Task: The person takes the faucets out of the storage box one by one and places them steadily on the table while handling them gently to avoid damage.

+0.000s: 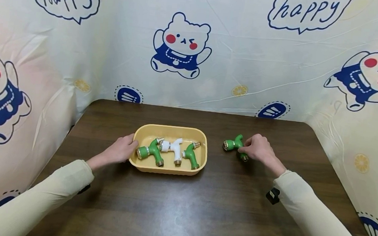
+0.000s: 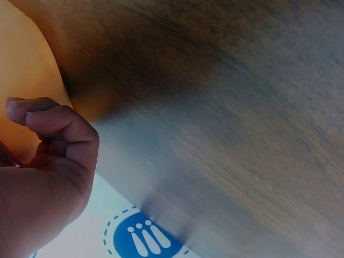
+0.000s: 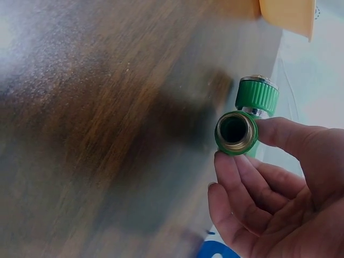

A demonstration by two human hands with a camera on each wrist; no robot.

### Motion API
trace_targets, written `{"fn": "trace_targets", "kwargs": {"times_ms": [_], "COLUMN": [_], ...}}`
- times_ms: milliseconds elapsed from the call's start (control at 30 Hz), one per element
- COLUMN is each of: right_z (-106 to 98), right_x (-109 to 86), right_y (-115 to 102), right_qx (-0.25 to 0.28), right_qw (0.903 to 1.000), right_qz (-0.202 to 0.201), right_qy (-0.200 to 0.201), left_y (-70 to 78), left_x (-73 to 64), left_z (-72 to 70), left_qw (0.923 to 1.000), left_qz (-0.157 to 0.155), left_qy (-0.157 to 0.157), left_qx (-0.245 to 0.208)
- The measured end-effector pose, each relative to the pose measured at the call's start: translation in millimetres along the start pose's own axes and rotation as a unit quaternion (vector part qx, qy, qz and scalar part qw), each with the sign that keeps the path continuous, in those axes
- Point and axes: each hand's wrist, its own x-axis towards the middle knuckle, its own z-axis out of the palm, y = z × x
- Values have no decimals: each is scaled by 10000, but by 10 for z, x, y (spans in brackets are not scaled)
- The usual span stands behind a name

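My right hand (image 1: 259, 149) pinches a green tap (image 1: 233, 143) between thumb and fingers, right of the yellow tray. Seen in the right wrist view, the tap's brass-rimmed round opening (image 3: 236, 130) faces the camera, with its ribbed green knob (image 3: 257, 95) beyond it. My left hand (image 1: 122, 150) grips the left end of the yellow tray (image 1: 167, 171), its fingers curled at the rim. Three taps lie inside: a green one (image 1: 154, 150) on the left, a white one (image 1: 176, 150) in the middle and another green one (image 1: 190, 156) on the right.
The tray stands on a dark brown wooden table (image 1: 180, 214), left of its middle. Behind the table and at both sides hangs a printed curtain (image 1: 234, 62) with bears and lettering.
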Motion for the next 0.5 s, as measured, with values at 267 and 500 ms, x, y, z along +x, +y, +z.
{"fn": "trace_targets", "kwargs": {"times_ms": [267,500], "right_z": [21,10], "right_x": [0,-3], "right_y": [30,26], "right_qx": [78,107], "right_qw": [9999,9999], "right_qz": [58,119], "right_qy": [-24,9], "left_y": [3,3], "left_x": [-7,-4], "left_z": [3,0], "left_qw": [10000,10000], "left_qz": [-3,-25], "left_qy": [-10,-10], "left_qx": [2,-29]}}
